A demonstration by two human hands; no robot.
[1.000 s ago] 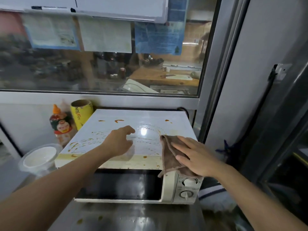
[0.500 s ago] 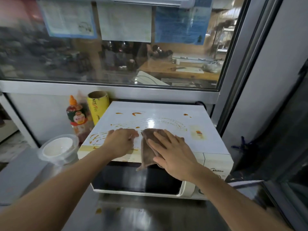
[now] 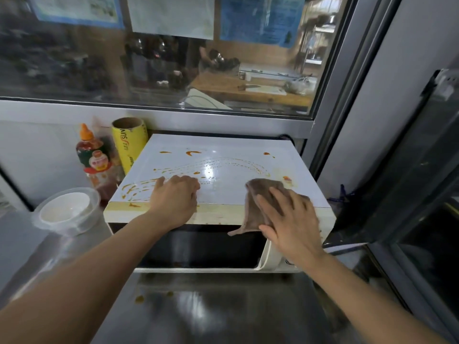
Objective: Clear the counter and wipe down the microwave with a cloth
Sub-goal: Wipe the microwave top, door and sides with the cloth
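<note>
A white microwave stands on the steel counter, its top streaked with orange sauce. My right hand presses a brown cloth flat against the top's front right corner, fingers spread; one end of the cloth hangs over the dark door. My left hand rests on the front left of the top with its fingers loosely curled and holds nothing.
Left of the microwave stand a sauce bottle with an orange cap, a yellow roll and a clear lidded bowl. Orange drips mark the counter in front. A window is behind, a dark door frame to the right.
My right hand slid the cloth left to the middle of the top, then back right to the front right corner. My left hand stayed on the front left of the top.
</note>
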